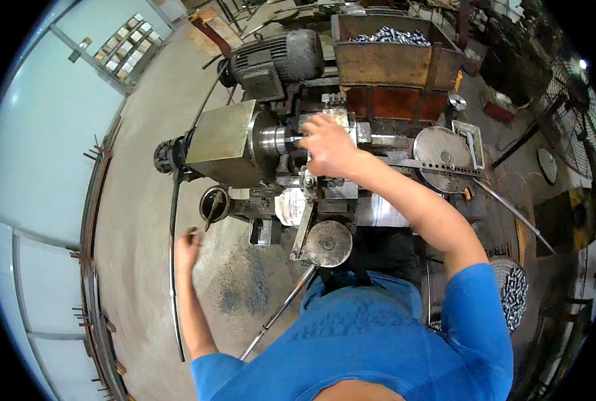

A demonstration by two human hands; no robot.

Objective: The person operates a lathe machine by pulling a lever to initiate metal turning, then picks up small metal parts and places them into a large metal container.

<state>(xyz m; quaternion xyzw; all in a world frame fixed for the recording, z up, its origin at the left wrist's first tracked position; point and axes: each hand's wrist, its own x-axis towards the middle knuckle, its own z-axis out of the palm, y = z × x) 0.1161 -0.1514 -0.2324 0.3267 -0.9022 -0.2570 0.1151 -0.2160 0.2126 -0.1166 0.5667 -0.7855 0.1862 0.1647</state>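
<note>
My right hand (pixel 332 147) reaches over a small metal lathe, its curled fingers close to the shiny spindle nose (pixel 272 142). Slight blur and the back of the hand hide what is in those fingers. Low on the left, my left hand (pixel 188 250) hangs beside the machine with fingers curled; a small dark patch shows at the fingertips, too unclear to name. Close to it is a round black pot (pixel 223 215) with a stick-like handle (pixel 213 206) leaning in it. A round metal handwheel (pixel 329 244) sits at the lathe's front, near my body.
An electric motor (pixel 279 57) stands behind the spindle housing (pixel 221 137). At the back, a rusty metal bin (pixel 391 63) holds many small shiny parts. A large round disc (pixel 443 150) and perforated bar lie right; a basket of parts (pixel 513 294) stands lower right. Long rods (pixel 173 267) slant on the left.
</note>
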